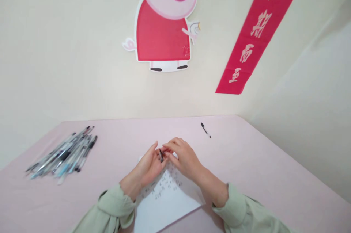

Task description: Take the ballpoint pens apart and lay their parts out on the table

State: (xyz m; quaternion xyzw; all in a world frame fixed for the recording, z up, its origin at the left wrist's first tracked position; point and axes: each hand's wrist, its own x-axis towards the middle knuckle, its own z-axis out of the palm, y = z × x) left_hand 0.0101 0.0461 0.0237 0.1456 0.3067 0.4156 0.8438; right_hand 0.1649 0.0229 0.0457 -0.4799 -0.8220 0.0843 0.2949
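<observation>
My left hand point(149, 165) is turned palm up, thumb raised, with a short dark pen point(161, 155) resting at its fingers. Only a small length of that pen shows, so its full shape is unclear. From the right, my right hand point(183, 156) reaches over, its thumb and fingers pinched together at the left fingertips. What sits inside that pinch is hidden. Beneath both hands lies a white sheet of paper point(164, 213) with rows of small handwritten marks on its upper part.
A heap of many pens point(65, 152) lies on the left of the pink table point(260, 189). One black-capped pen point(206, 130) lies alone toward the back. Behind the table, the wall carries a pig cutout point(163, 35) and a red banner point(255, 35).
</observation>
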